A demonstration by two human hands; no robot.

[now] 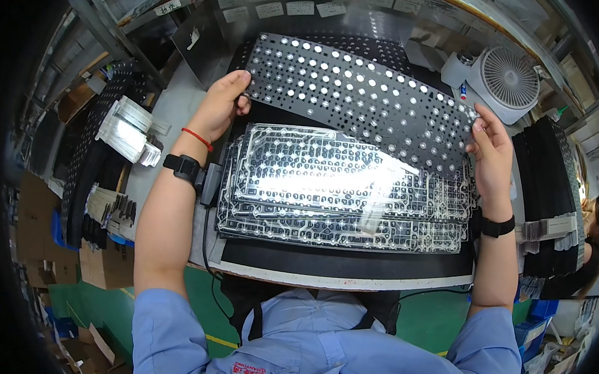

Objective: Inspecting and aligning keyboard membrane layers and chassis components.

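Note:
Both my hands hold up a long black perforated sheet [348,83] with rows of round white dots, tilted so its left end is farther away. My left hand [227,99] pinches the left short edge between thumb and fingers. My right hand [490,143] grips the right short edge. Just nearer to me lies a stack of clear keyboard membrane sheets [298,167] with printed circuit lines over dark key-shaped patches. Light glares off the top of that stack, and the black sheet covers part of its far right side.
A black mat [283,254] lies under the stack on the white-edged table [331,282]. At the back right stands a grey fan [507,78]. Stacks of black sheets [546,174] flank the table; bundled clear strips [127,132] lie at left. Another person [597,239] is at the far right.

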